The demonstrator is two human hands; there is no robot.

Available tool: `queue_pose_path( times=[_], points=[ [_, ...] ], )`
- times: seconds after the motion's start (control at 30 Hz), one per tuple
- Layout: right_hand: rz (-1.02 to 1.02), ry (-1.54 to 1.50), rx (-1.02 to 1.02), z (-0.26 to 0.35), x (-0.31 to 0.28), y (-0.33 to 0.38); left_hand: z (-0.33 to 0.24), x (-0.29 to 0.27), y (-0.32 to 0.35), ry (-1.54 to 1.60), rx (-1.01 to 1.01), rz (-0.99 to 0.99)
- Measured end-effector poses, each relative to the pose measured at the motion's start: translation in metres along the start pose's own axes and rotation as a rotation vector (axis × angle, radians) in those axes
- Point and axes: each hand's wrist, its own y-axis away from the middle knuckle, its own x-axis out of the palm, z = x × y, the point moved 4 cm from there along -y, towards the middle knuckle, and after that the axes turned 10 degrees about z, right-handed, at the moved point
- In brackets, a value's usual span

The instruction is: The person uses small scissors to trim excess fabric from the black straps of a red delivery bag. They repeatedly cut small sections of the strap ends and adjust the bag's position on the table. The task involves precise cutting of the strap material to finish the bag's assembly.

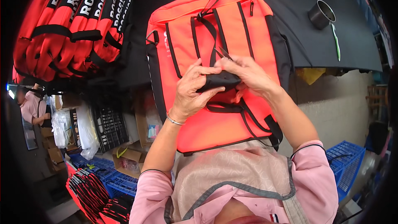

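A bright orange backpack (232,29) with black straps and trim lies flat on a black table top (298,25), its lower end hanging toward me. Both hands meet over its middle. My left hand (191,89) grips a black padded handle piece (219,81) from the left, thumb on top. My right hand (248,74) pinches the same black piece from the right, with small thin black snips (224,52) sticking up from its fingers. A silver bracelet (174,120) sits on my left wrist.
A stack of folded orange-and-black bags (70,20) fills the table's left end. A metal cup (321,14) and a green-handled tool (336,41) lie at the right. Below are black and blue crates (346,161), cardboard boxes and plastic bags. Another person (33,105) stands at far left.
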Motion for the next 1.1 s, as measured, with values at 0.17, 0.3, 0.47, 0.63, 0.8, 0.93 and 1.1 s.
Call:
queue_pose_path(
  times=[0.17,0.3,0.47,0.63,0.8,0.93,1.1],
  points=[
    [-0.267,0.373,-0.192,0.026,0.007,0.057,-0.002,0.006,0.021,-0.035,-0.038,-0.162],
    [-0.342,0.390,-0.162,0.015,0.021,0.087,-0.004,0.015,0.030,-0.080,-0.021,-0.176],
    [-0.376,0.597,-0.347,0.011,0.032,0.083,-0.005,0.018,0.035,-0.065,-0.077,-0.152],
    [-0.342,0.662,-0.368,0.008,0.032,0.075,-0.005,0.018,0.034,-0.083,-0.027,-0.179],
    [-0.315,0.735,-0.403,0.006,0.030,0.071,-0.004,0.019,0.034,-0.058,-0.039,-0.184],
    [-0.248,0.695,-0.281,0.004,0.025,0.067,-0.001,0.021,0.037,-0.028,-0.063,-0.153],
    [-0.270,0.504,-0.233,0.014,0.024,0.072,0.002,0.020,0.038,0.008,-0.059,-0.179]
  ],
)
